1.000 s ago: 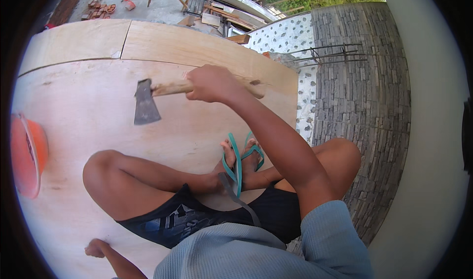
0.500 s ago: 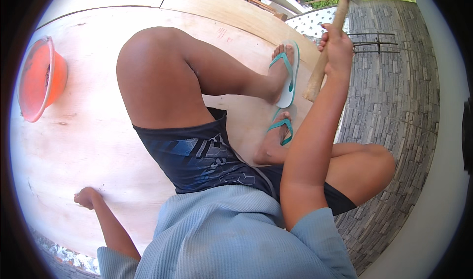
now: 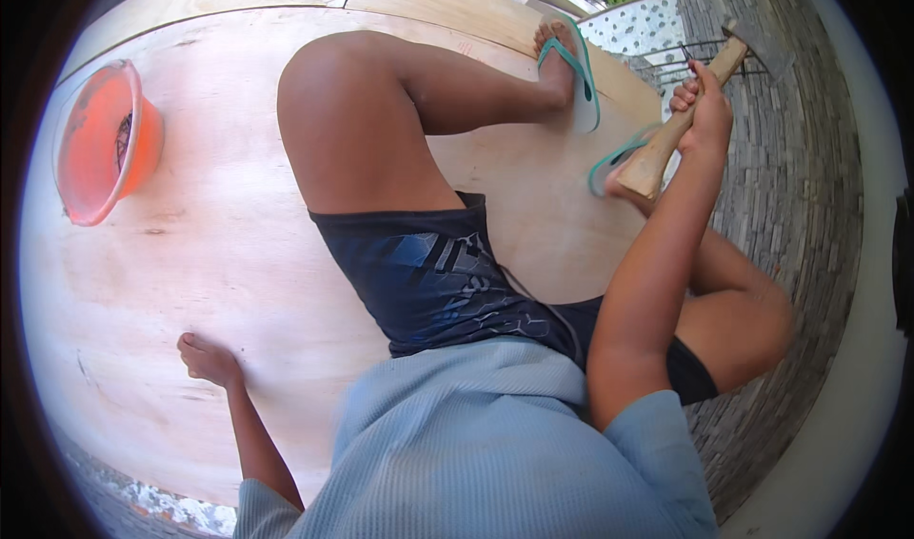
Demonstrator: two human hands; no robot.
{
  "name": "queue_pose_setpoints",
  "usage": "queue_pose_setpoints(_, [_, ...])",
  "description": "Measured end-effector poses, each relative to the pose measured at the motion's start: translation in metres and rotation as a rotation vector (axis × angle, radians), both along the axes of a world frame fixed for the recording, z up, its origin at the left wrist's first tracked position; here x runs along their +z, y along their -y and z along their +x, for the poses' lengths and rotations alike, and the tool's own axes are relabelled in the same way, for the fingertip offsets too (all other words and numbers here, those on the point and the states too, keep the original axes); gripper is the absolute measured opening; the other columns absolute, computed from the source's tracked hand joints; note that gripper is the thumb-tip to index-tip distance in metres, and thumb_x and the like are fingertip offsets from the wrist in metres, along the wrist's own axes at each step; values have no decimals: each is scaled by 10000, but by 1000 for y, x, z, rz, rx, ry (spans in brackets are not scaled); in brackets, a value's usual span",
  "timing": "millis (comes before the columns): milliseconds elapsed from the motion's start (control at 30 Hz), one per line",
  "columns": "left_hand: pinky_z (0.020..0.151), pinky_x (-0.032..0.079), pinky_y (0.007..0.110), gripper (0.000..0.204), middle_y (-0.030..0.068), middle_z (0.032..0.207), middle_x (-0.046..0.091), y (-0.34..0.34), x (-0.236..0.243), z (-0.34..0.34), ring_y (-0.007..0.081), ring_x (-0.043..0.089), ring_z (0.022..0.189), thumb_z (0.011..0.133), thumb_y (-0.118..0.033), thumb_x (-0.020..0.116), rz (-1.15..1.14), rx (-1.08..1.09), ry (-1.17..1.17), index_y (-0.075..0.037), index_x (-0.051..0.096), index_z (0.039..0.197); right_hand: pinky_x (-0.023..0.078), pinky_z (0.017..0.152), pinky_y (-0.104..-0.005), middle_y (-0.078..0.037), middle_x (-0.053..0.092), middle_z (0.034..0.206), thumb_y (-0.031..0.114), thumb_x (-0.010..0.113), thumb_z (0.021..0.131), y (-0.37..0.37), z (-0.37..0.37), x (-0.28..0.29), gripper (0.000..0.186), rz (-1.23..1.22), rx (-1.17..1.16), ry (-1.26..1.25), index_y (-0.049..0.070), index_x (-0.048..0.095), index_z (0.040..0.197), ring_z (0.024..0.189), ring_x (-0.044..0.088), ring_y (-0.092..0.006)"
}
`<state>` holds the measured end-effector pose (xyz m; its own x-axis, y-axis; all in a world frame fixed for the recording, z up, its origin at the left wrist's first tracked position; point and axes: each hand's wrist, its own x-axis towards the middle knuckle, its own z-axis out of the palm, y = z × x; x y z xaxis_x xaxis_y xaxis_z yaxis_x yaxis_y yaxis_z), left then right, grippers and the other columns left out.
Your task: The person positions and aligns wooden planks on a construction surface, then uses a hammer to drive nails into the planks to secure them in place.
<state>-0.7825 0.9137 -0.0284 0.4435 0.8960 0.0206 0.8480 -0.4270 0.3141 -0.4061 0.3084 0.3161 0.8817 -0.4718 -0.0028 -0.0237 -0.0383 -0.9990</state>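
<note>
My right hand (image 3: pixel 703 110) grips the wooden handle of a hammer (image 3: pixel 666 144), raised at the upper right; its metal head is near the frame's rim. My left hand (image 3: pixel 208 360) rests on the plywood sheet (image 3: pixel 219 244) at the lower left, fingers together, holding nothing. I sit on the plywood with my legs bent, wearing dark shorts and teal flip-flops (image 3: pixel 576 72).
An orange plastic bowl (image 3: pixel 100 144) with small dark items inside stands on the plywood at the left. A stone-tiled wall (image 3: pixel 809 177) and thin steel bars (image 3: pixel 724 53) lie to the right. Another plywood sheet joins at the top.
The hammer, first lying low over the plywood, has been lifted up and to the right in my right hand. My view has tipped down toward my legs.
</note>
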Motion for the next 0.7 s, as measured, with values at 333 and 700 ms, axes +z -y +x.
queue_pose_setpoints(333, [975, 366, 484, 376, 86, 1026, 653, -17, -22, 5, 285, 597, 999, 1102, -344, 330, 43, -146, 31, -82, 600, 1103, 394, 508, -234, 20, 449, 727, 222, 694, 959, 7, 103, 76, 264, -284, 125, 43, 96, 481, 867, 572, 421, -65])
queue_pose_setpoints(700, [884, 472, 487, 421, 175, 1087, 675, -21, -21, -16, 379, 628, 988, 1094, -349, 354, 86, -78, -9, -10, 601, 1118, 393, 420, -308, -23, 522, 621, 299, 675, 947, -6, 276, 57, 274, -1032, 75, 87, 50, 613, 853, 466, 480, -132])
